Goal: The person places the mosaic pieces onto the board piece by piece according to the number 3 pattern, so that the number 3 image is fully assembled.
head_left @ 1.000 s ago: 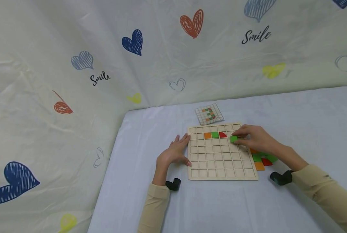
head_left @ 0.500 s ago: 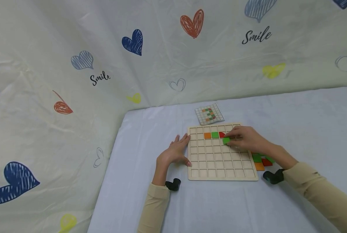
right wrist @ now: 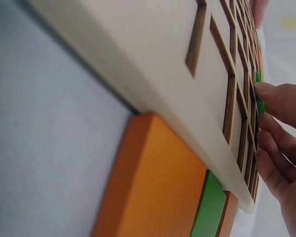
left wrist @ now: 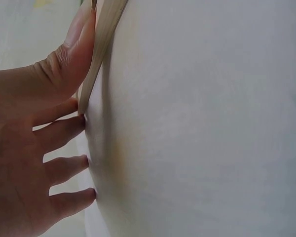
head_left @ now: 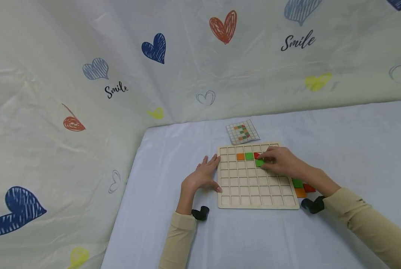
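A wooden grid board (head_left: pixel 242 190) lies on the white cloth. In its second row sit an orange square (head_left: pixel 240 157), a green square (head_left: pixel 249 156) and a red piece (head_left: pixel 256 155) partly covered by fingers. My right hand (head_left: pixel 284 162) pinches a green square (head_left: pixel 259 163) at the cell below the red piece; the right wrist view shows this green square (right wrist: pixel 260 105) between thumb and fingers (right wrist: pixel 271 131). With fingers spread, my left hand (head_left: pixel 201 177) touches the board's left edge, and in the left wrist view the thumb lies along the board's edge (left wrist: pixel 101 49).
Behind the board lies a pattern card (head_left: pixel 243 132) with a small coloured grid. Beside the board's right edge are loose pieces: green (head_left: pixel 297 183), red (head_left: pixel 309 188) and orange (head_left: pixel 300 192). A cloth with printed hearts (head_left: pixel 223 27) hangs behind the table.
My right hand has moved left and slightly down with the green square, from right of the red piece to the cell below it. The left hand stays at the board's edge.
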`<state>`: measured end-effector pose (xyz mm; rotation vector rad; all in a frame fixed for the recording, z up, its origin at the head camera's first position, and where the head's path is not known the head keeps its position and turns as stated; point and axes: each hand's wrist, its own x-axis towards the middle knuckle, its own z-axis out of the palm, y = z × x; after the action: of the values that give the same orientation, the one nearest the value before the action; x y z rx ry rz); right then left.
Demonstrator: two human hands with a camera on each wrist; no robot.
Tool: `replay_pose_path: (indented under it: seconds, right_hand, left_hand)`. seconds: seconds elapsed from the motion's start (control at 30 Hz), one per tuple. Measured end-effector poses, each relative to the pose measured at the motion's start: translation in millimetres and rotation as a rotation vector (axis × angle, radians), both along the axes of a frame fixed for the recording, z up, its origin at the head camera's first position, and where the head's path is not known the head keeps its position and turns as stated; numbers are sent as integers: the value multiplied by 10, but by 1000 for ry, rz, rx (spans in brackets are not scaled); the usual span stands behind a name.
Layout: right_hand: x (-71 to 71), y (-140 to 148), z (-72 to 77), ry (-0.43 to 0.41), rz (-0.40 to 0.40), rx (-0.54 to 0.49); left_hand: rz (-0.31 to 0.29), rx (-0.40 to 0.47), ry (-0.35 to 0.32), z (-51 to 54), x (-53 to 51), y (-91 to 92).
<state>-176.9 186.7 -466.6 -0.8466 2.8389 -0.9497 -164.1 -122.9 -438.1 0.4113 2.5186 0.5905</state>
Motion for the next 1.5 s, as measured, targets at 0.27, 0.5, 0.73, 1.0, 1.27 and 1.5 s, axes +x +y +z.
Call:
replay_pose_path:
  seconds: [0.27, 0.5, 0.73, 1.0, 1.27, 1.5]
  right_hand:
    - [34, 12, 3, -22, -31, -10]
    - [58, 43, 9, -10, -18, -53]
    - [79, 84, 32, 17, -26, -57]
    - [170, 147, 142, 12, -37, -47]
    - [271, 288, 199, 30, -69, -12]
    - [312, 455, 153, 125, -86, -20]
  left_hand:
    - [-8, -12, -2, 2, 4, 6]
    - [-9, -8, 1, -2, 8, 0]
    - [-4, -5, -4, 2, 0, 3]
    - [-9, -17, 8, -14, -10, 6]
    - [-11, -25, 1, -5, -1, 15]
    - [0, -34, 0, 4, -3, 27]
